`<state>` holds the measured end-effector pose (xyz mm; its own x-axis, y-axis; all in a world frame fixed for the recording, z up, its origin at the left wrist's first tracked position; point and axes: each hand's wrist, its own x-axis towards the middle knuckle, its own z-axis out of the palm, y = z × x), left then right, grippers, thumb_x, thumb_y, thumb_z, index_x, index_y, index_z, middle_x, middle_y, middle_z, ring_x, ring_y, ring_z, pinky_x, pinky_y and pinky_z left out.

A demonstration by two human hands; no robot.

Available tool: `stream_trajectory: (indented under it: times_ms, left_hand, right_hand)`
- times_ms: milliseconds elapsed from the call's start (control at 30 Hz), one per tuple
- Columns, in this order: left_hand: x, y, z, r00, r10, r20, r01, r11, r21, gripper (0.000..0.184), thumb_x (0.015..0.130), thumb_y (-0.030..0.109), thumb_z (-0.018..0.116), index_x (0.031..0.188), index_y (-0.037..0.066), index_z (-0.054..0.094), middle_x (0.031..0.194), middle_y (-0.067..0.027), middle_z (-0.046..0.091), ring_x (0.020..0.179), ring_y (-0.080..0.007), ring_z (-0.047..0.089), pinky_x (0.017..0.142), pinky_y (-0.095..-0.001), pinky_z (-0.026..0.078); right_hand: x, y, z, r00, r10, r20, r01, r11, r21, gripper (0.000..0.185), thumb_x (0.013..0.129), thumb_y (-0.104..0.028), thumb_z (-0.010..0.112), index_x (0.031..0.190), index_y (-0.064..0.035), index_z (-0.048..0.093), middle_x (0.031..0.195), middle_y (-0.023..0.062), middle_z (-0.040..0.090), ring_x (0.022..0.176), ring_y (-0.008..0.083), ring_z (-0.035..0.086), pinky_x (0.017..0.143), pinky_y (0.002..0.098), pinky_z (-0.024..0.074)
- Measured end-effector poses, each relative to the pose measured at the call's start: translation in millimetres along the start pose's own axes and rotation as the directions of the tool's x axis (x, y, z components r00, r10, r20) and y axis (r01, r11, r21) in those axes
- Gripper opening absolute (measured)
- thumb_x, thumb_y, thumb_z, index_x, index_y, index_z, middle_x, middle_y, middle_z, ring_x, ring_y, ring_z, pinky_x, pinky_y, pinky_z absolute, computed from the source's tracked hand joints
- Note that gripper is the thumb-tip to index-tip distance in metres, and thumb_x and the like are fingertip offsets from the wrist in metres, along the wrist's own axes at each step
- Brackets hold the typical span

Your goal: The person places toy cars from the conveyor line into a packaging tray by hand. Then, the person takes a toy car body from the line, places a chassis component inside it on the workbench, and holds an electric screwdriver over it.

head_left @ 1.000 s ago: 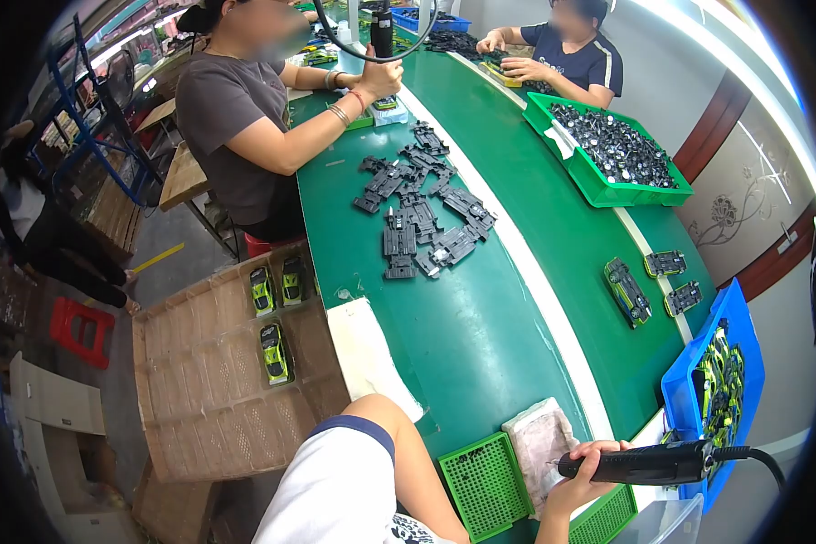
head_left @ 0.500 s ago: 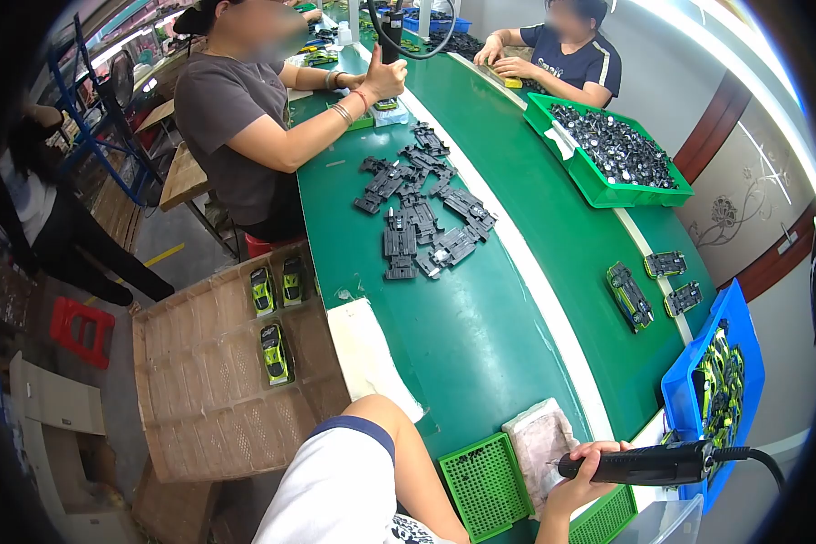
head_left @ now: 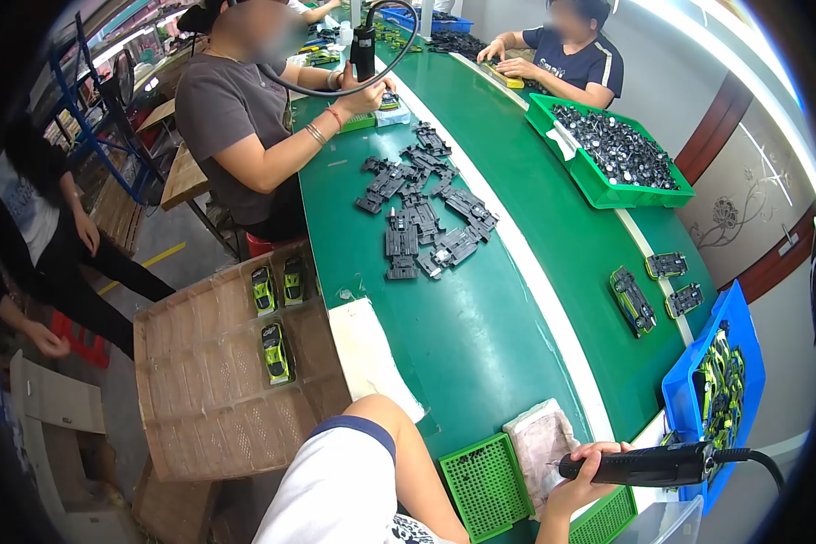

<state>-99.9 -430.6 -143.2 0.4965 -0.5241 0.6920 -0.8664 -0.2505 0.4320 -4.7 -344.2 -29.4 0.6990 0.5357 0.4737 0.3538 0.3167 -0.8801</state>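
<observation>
My right hand [head_left: 585, 476] is closed around a black power screwdriver [head_left: 648, 464], which lies nearly level with its tip pointing left over a stained white cloth pad [head_left: 542, 444]. Left of the pad sits a green perforated basket [head_left: 486, 488] with small dark pieces near its top. Another green basket [head_left: 605, 519] shows partly below my right hand. My left arm is bent, its elbow by the table edge; its hand is out of view. Black car chassis parts [head_left: 419, 219] lie in a loose cluster further up the green table [head_left: 462, 335].
Toy cars lie in a brown compartment tray [head_left: 199, 381] at left. Upturned cars [head_left: 633, 301] rest at right, near a blue bin [head_left: 675, 385] of green-black parts. A green bin [head_left: 598, 195] holds black pieces. Two co-workers sit further up; another person stands left.
The person at left has come further into view. One seated co-worker's hands and screwdriver have shifted left. The larger upturned car has moved slightly down the table. My right hand stays in place.
</observation>
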Motion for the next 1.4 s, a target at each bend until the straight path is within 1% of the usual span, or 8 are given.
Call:
stream_trajectory:
  times_ms: [233,600,1167,1200,1300,1333,1367,1400]
  left_hand:
    - [-0.3,1.0,-7.4,0.999,-0.009,0.042,0.009,1.000,-0.005,0.029,0.086,0.023,0.034,0.106,0.007,0.048,0.107,-0.0130,0.048,0.106,-0.0281,0.042,0.084,-0.0491,0.031]
    - [-2.7,3.6,-22.8,0.994,-0.020,0.110,0.021,1.000,-0.008,0.029,0.086,0.023,0.035,0.106,0.007,0.048,0.107,-0.0129,0.049,0.106,-0.0280,0.042,0.084,-0.0480,0.032]
    - [-6.0,11.8,-45.7,0.977,-0.040,0.209,0.046,0.999,-0.023,0.028,0.086,0.023,0.036,0.106,0.006,0.048,0.107,-0.0128,0.049,0.105,-0.0278,0.043,0.084,-0.0463,0.033]
    - [-4.6,11.5,-44.1,0.976,-0.045,0.211,0.051,0.998,-0.023,0.028,0.087,0.023,0.036,0.106,0.006,0.048,0.107,-0.0128,0.049,0.105,-0.0278,0.043,0.084,-0.0462,0.033]
    - [16.6,11.1,-32.7,0.979,-0.074,0.189,0.081,0.996,-0.029,0.028,0.087,0.023,0.036,0.106,0.006,0.048,0.107,-0.0128,0.049,0.105,-0.0278,0.043,0.084,-0.0459,0.033]
    - [20.6,12.9,-30.8,0.982,-0.089,0.167,0.095,0.995,-0.030,0.028,0.087,0.023,0.036,0.106,0.006,0.048,0.107,-0.0128,0.049,0.105,-0.0278,0.043,0.084,-0.0459,0.033]
    - [26.1,17.5,-43.3,0.943,-0.271,0.192,0.327,0.853,-0.406,0.028,0.087,0.023,0.039,0.107,0.005,0.048,0.108,-0.0128,0.050,0.104,-0.0282,0.045,0.085,-0.0419,0.035]
    - [29.5,22.7,-58.0,0.869,-0.405,0.284,0.476,0.531,-0.701,0.029,0.087,0.023,0.042,0.107,0.004,0.048,0.109,-0.0129,0.050,0.102,-0.0287,0.046,0.086,-0.0380,0.036]
  right_hand:
    - [0.1,1.3,-1.9,1.000,-0.014,0.022,0.014,1.000,-0.014,0.038,0.080,-0.010,0.051,0.110,-0.0014,0.029,0.071,0.0037,0.044,0.056,0.0092,0.042,0.054,0.0232,0.0381]
    - [0.4,3.3,-5.0,0.999,0.002,0.040,-0.002,1.000,-0.001,0.040,0.080,-0.014,0.053,0.110,-0.0017,0.029,0.073,0.0047,0.045,0.056,0.0096,0.042,0.054,0.0239,0.0378]
    - [1.6,-0.9,0.9,1.000,-0.009,0.012,0.009,1.000,-0.004,0.039,0.080,-0.013,0.052,0.110,-0.0011,0.029,0.070,0.0049,0.044,0.055,0.0099,0.042,0.054,0.0235,0.0377]
    - [2.2,-1.8,3.8,1.000,-0.026,-0.003,0.026,1.000,0.011,0.038,0.080,-0.012,0.051,0.110,-0.0007,0.029,0.069,0.0049,0.044,0.055,0.0100,0.042,0.054,0.0235,0.0377]
    - [7.5,2.4,-0.4,0.998,-0.028,0.058,0.029,0.999,-0.018,0.039,0.080,-0.012,0.051,0.110,0.0002,0.030,0.068,0.0052,0.043,0.053,0.0100,0.041,0.053,0.0234,0.0370]
    - [7.1,1.4,1.3,1.000,-0.011,0.029,0.011,1.000,0.014,0.039,0.080,-0.013,0.052,0.110,0.0002,0.030,0.069,0.0052,0.043,0.054,0.0099,0.041,0.053,0.0228,0.0365]
    - [6.6,0.0,2.0,0.999,-0.010,0.031,0.009,1.000,0.018,0.039,0.081,-0.013,0.051,0.110,0.0002,0.030,0.069,0.0052,0.043,0.054,0.0099,0.041,0.053,0.0227,0.0364]
    - [7.2,0.1,1.4,1.000,-0.012,0.026,0.012,1.000,0.024,0.039,0.081,-0.013,0.051,0.110,0.0002,0.030,0.069,0.0052,0.043,0.054,0.0099,0.041,0.054,0.0227,0.0363]
